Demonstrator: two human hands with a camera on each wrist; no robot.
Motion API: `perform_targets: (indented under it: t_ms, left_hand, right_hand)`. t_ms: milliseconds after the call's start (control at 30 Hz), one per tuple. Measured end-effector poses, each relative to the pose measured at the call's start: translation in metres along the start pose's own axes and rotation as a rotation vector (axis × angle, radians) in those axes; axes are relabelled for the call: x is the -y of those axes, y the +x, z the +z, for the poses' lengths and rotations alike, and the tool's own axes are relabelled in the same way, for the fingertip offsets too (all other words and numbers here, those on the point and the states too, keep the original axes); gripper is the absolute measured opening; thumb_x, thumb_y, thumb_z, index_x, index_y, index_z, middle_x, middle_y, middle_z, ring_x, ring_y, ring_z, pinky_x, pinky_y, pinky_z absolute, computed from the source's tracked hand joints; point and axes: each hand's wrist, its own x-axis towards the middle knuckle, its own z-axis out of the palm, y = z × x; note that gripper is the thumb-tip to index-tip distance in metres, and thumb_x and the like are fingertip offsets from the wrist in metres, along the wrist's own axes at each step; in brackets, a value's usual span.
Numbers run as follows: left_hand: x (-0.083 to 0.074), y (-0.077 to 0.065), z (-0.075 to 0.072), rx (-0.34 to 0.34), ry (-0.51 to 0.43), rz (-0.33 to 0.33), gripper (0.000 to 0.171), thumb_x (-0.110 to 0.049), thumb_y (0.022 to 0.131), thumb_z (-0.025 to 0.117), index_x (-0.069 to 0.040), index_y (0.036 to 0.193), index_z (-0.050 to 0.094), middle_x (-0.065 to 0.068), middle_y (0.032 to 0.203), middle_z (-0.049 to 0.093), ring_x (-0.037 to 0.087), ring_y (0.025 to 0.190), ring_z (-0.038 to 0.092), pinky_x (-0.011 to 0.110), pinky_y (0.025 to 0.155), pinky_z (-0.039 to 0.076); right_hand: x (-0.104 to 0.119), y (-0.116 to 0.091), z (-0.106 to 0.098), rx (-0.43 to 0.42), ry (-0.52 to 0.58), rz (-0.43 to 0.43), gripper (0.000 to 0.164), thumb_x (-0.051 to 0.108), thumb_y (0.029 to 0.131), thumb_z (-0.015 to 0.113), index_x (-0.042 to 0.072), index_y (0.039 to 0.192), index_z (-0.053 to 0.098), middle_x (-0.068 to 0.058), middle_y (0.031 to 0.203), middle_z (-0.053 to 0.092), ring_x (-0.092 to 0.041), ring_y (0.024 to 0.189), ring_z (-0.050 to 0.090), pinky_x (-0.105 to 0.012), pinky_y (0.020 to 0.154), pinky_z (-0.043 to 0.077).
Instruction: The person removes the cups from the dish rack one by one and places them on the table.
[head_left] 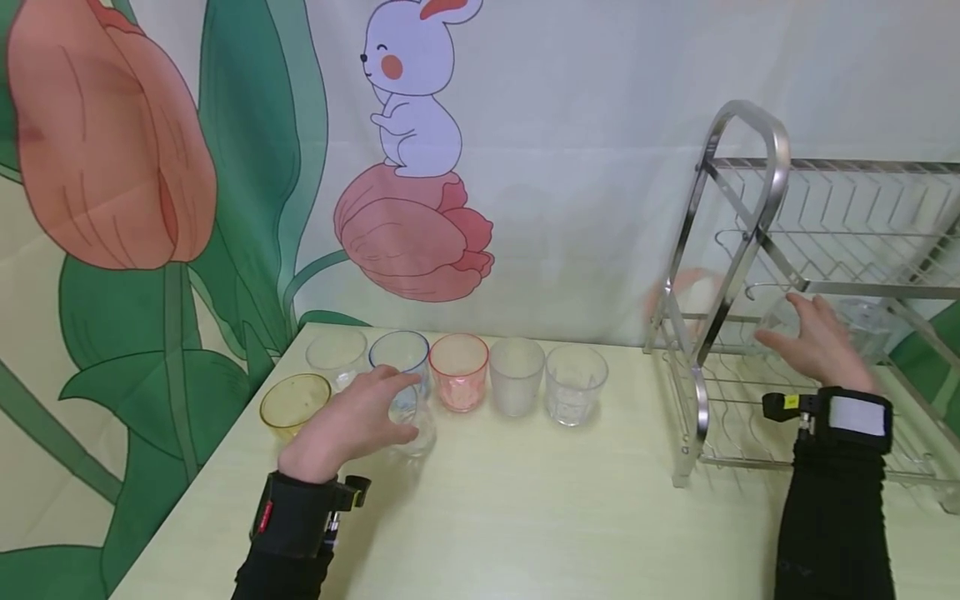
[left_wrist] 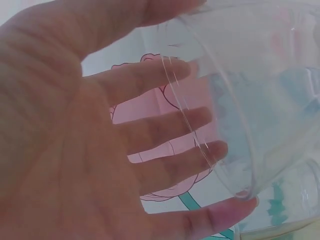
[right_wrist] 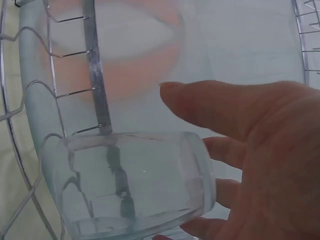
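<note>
My left hand [head_left: 356, 423] is at a clear drinking glass [head_left: 422, 435] on the table, fingers nearly straight around its rim. In the left wrist view the fingers [left_wrist: 165, 122] extend behind that glass [left_wrist: 270, 100], with the thumb near the rim's upper edge. Over the lower rack shelf, my right hand [head_left: 817, 342] reaches toward another clear glass [right_wrist: 135, 185]. Its thumb stands off the glass, and the other fingers are partly hidden behind it. A blue-rimmed glass [head_left: 399, 350] and a yellow glass [head_left: 295, 402] stand near the left hand.
A two-tier metal dish rack [head_left: 701, 400] stands at the right, with another clear glass [head_left: 862, 321] on its lower shelf. Along the table's back edge are a pink glass [head_left: 460, 375], a frosted glass [head_left: 516, 379] and clear glasses. A printed curtain [head_left: 570, 167] hangs behind.
</note>
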Motion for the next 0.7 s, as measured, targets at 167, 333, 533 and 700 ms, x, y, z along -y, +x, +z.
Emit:
perform_targets:
  t_ms: [167, 333, 533, 700]
  left_hand:
    - [0.0, 0.0, 0.0009, -0.002, 0.014, -0.041, 0.066, -0.021, 0.082, 0.076, -0.009, 0.142, 0.052, 0.02, 0.137, 0.048, 0.04, 0.123, 0.047, 0.054, 0.093, 0.047]
    - [0.0, 0.0005, 0.0011, -0.015, 0.026, -0.051, 0.064, -0.02, 0.081, 0.076, -0.009, 0.14, 0.054, 0.019, 0.135, 0.05, 0.039, 0.12, 0.048, 0.055, 0.092, 0.047]
    - [0.0014, -0.0003, 0.0017, -0.035, 0.056, -0.062, 0.062, -0.019, 0.081, 0.075, -0.009, 0.139, 0.055, 0.017, 0.131, 0.053, 0.038, 0.117, 0.049, 0.056, 0.09, 0.046]
    - [0.0017, 0.0001, 0.0015, -0.036, 0.064, -0.075, 0.063, -0.019, 0.081, 0.075, -0.009, 0.139, 0.055, 0.019, 0.132, 0.052, 0.039, 0.117, 0.049, 0.058, 0.09, 0.046]
  right_hand:
    - [0.0, 0.0027, 0.0012, 0.001, -0.009, 0.004, 0.093, 0.056, 0.098, 0.044, -0.001, 0.154, -0.004, -0.034, 0.15, -0.024, -0.056, 0.136, -0.015, -0.08, 0.097, 0.006]
    - [0.0011, 0.0034, 0.0033, -0.039, -0.013, -0.002, 0.091, 0.051, 0.099, 0.047, -0.003, 0.154, -0.002, -0.038, 0.151, -0.015, -0.059, 0.136, -0.005, -0.079, 0.098, 0.012]
    - [0.0038, 0.0008, 0.0065, -0.086, 0.03, 0.07, 0.087, 0.042, 0.098, 0.052, 0.0, 0.155, 0.002, -0.044, 0.143, -0.001, -0.064, 0.126, 0.014, -0.075, 0.091, 0.027]
    - [0.0046, -0.0024, 0.007, -0.069, 0.052, 0.119, 0.091, 0.051, 0.095, 0.053, -0.002, 0.154, 0.009, -0.044, 0.141, 0.0, -0.065, 0.121, 0.02, -0.075, 0.085, 0.032]
